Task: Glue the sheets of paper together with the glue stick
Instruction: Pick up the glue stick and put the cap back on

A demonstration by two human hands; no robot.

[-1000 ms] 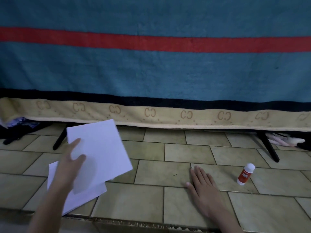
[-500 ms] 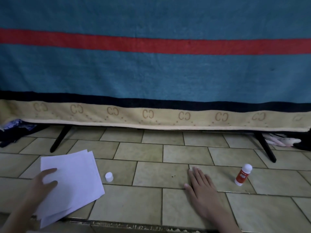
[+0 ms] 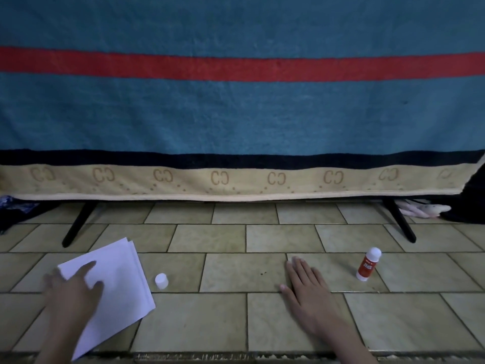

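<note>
White sheets of paper (image 3: 115, 287) lie stacked and slightly fanned on the beige tiled floor (image 3: 225, 319), at the lower left. The left hand (image 3: 70, 292) rests on them, fingers spread flat, gripping nothing. Just beside the stack's right edge stands a small white cap (image 3: 161, 280). The right hand (image 3: 309, 298) lies palm-down on the tiles, fingers open. The red-and-white glue stick (image 3: 368, 264) stands upright near it, apart

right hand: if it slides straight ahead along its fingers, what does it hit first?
Probably nothing close. The right hand lies flat, fingers pointing up and slightly left over bare floor tiles; the glue stick stands off to its right. First contact would be the hanging blanket, depth unclear.
</note>
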